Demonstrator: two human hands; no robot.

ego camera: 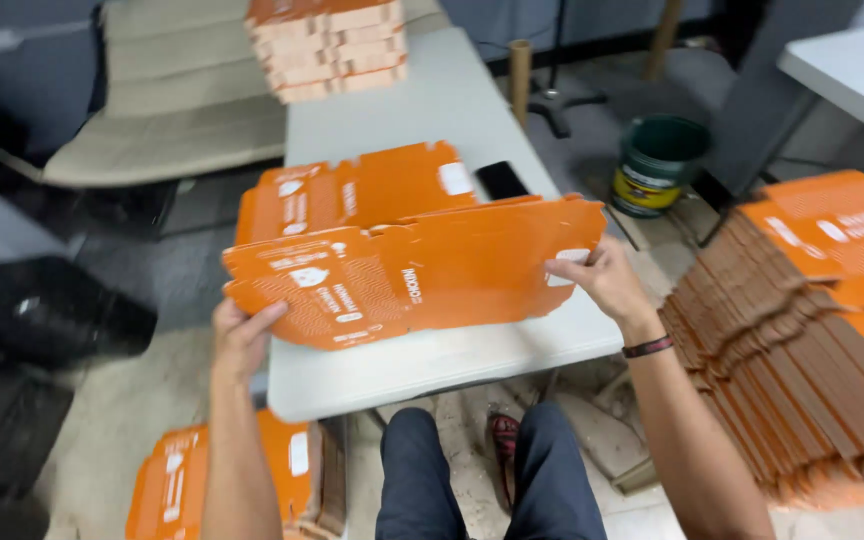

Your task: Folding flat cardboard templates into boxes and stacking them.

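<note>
A long white table (pixel 432 110) ran away from the person, its near edge just above their knees; to the right a tall slanted stack of flat orange cartons (pixel 802 320) leaned from the floor upward, its brown corrugated edges showing in layers; at the far end of the table sat a smaller pile of folded cartons (pixel 327 45), orange on top and pale at the sides; beyond the table's left side lay a beige cushioned seat (pixel 172 110). Over the near half of the table the person held a flat orange carton blank (pixel 402 270) with white printing, tilted a little and raised just off the surface; the left hand (pixel 240 335) was closed on its lower left corner, thumb on top; the right hand (pixel 602 280) pinched its right edge near a white patch, fingers curled over the card; a dark band (pixel 648 347) circled that wrist. Just behind the held blank a second orange carton (pixel 352 195) lay flat on the table; beside it, touching the tabletop, rested a black phone (pixel 502 180). On the floor to the lower left stood another short pile of orange cartons (pixel 222 480); farther right, near the table's side, stood a green bucket (pixel 657 165) with a yellow band; a cardboard tube (pixel 520 75) stood upright behind the table.
</note>
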